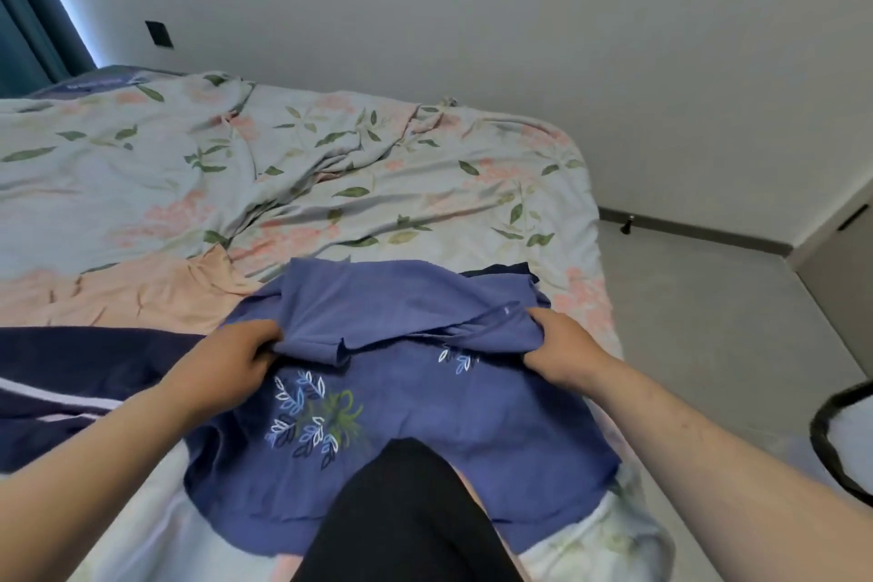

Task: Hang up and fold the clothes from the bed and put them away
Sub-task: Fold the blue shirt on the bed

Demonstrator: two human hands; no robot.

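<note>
My left hand and right hand each pinch the folded flap of the blue embroidered shirt; the fold runs crosswise between them, by the bed's near edge.

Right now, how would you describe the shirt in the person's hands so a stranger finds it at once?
Start at the floral-covered bed and look to its near edge. There lies a violet-blue shirt, a fold of it held by the left hand and right hand. Unlike the striped navy garment beside it, it bears an embroidered leaf sprig.
</note>
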